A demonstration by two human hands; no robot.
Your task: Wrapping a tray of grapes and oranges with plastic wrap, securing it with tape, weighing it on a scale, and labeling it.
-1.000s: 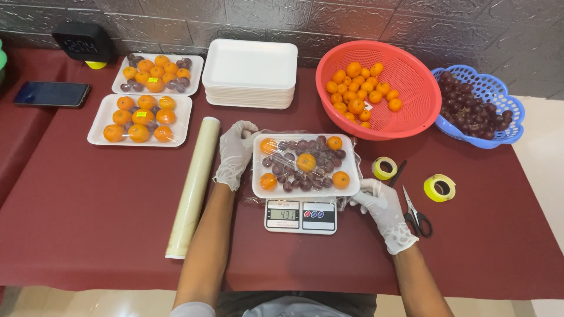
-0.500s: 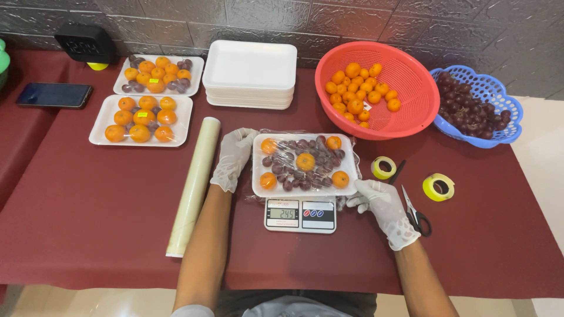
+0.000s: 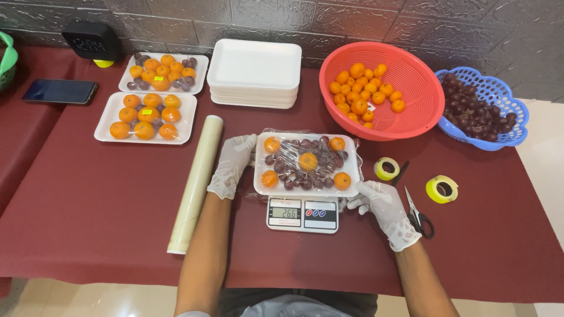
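We see a white tray (image 3: 306, 165) of oranges and grapes, wrapped in clear film, sitting on a small scale (image 3: 302, 213) in the middle of the red table (image 3: 88, 205). Our left hand (image 3: 232, 164), in a white glove, holds the tray's edge at 9 o'clock. Our right hand (image 3: 385, 211) seems to pinch the film at 4 o'clock. A film roll (image 3: 195, 183) lies at 9 o'clock, scissors (image 3: 417, 211) at 3 o'clock.

Bright, even light — sharp, soft shadows
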